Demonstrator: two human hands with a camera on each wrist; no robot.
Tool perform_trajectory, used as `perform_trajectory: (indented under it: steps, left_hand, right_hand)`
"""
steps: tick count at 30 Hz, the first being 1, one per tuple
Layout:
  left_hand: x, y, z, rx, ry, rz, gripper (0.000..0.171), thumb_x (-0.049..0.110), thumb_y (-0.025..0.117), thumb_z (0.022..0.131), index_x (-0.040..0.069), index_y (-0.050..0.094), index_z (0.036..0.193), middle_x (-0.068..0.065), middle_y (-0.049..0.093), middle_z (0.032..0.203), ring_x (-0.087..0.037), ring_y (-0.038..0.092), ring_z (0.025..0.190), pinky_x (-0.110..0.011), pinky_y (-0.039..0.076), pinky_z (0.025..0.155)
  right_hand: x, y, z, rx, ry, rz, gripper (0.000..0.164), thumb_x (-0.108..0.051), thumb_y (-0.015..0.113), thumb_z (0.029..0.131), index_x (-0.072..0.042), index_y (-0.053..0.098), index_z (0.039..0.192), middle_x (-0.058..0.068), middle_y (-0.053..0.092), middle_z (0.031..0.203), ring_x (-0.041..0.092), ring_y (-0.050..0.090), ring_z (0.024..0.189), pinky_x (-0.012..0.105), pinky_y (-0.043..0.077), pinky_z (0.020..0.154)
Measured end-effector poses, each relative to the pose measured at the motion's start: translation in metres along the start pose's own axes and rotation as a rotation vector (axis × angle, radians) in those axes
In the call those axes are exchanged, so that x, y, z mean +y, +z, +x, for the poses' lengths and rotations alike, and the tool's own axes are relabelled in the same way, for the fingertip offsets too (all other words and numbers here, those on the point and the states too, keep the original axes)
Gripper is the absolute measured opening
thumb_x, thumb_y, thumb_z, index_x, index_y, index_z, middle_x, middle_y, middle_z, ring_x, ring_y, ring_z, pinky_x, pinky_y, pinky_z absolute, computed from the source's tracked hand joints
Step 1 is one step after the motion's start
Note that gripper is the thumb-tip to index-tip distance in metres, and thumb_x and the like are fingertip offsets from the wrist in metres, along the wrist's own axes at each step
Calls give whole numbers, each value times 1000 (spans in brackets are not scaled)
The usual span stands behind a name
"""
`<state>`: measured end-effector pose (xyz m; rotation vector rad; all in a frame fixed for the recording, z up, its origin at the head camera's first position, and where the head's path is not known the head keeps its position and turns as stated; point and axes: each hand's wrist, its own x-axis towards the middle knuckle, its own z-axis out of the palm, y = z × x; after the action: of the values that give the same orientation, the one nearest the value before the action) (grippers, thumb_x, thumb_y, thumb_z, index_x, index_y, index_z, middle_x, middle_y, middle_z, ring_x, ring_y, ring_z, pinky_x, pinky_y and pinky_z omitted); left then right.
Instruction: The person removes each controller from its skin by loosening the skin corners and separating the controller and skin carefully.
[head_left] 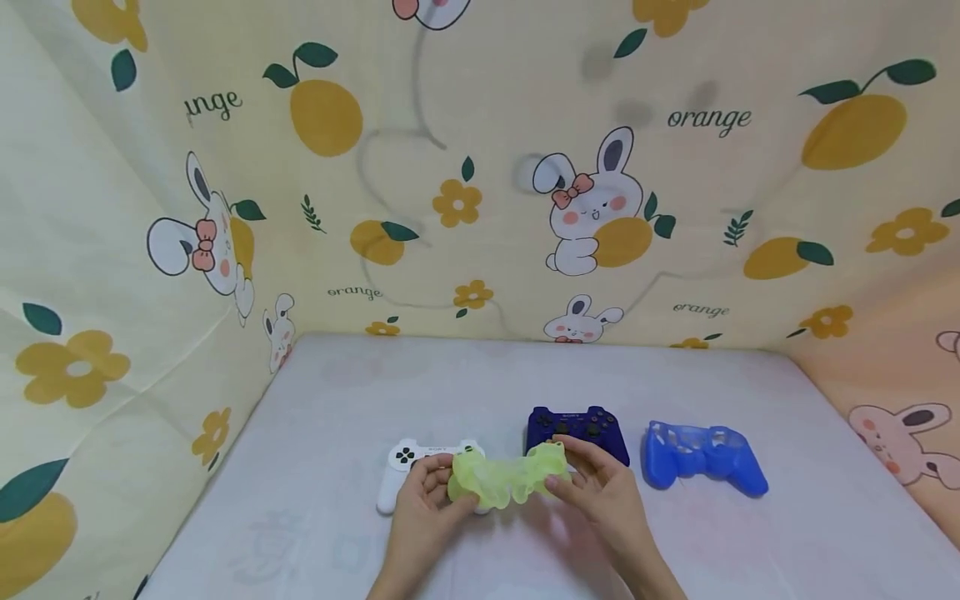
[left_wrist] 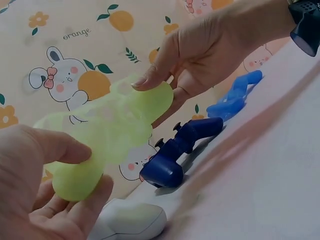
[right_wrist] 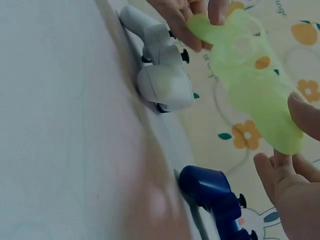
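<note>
A limp, see-through yellow-green silicone controller cover is held up off the table between both hands. My left hand pinches its left grip end, thumb in front and fingers behind. At the other end, my right hand pinches the right grip in the same way. Behind and below the left hand lies a white game controller, partly hidden by the hand and cover. A dark blue game controller lies beyond the right hand, its lower left covered from the head view.
To the right, a bright blue silicone controller cover lies on the white-covered table. Patterned fabric with rabbits and oranges hangs behind the table and along both sides. In the left wrist view, a dark wrist device sits on the right wrist.
</note>
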<state>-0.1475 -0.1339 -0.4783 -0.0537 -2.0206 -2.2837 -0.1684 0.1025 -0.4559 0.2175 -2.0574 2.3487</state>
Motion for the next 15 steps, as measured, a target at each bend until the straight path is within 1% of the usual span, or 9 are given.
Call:
perform_trajectory:
  steps: [3, 5, 7, 10, 13, 15]
  left_hand:
    - [-1, 2, 0, -14, 4, -23, 51, -4, 74, 82, -13, 50, 125, -19, 61, 111, -28, 62, 106, -28, 49, 90]
    - [-2, 3, -1, -16, 4, -49, 48, -3, 72, 86, -16, 49, 126, -22, 61, 114, -29, 62, 109, -29, 49, 90]
    - [-3, 4, -2, -14, 9, -71, 46, -3, 69, 89, -17, 48, 127, -24, 60, 116, -28, 61, 111, -29, 49, 90]
    - [-3, 5, -3, -10, 22, -88, 45, -4, 66, 91, -16, 47, 131, -23, 57, 116, -24, 62, 106, -30, 51, 87]
    - [-3, 6, -4, 13, 64, -89, 46, -11, 62, 90, -11, 48, 134, -22, 55, 113, -19, 62, 98, -30, 54, 82]
    - [-3, 8, -4, 26, 91, -93, 47, -14, 59, 90, -10, 48, 136, -25, 54, 116, -17, 62, 97, -31, 54, 82]
  right_hand:
    - [0, -3, -1, 68, 79, 21, 56, 3, 80, 78, 7, 58, 129, 19, 61, 127, 23, 61, 115, 34, 51, 87]
    - [1, -4, -2, 104, 108, 46, 53, 3, 79, 78, 7, 59, 127, 19, 63, 123, 23, 62, 113, 34, 52, 86]
    - [3, -5, -2, 114, 117, 75, 50, 4, 78, 80, 8, 60, 126, 19, 65, 120, 25, 64, 109, 34, 53, 84]
    - [5, -6, -3, 101, 103, 89, 47, 6, 75, 81, 11, 60, 125, 21, 66, 117, 25, 66, 105, 34, 53, 83]
    - [6, -7, -3, 76, 92, 83, 41, 4, 73, 84, 12, 60, 123, 22, 66, 114, 23, 67, 100, 32, 54, 82]
    - [6, -7, -4, 51, 86, 79, 39, 0, 72, 87, 11, 61, 122, 23, 66, 114, 23, 67, 99, 31, 54, 82]
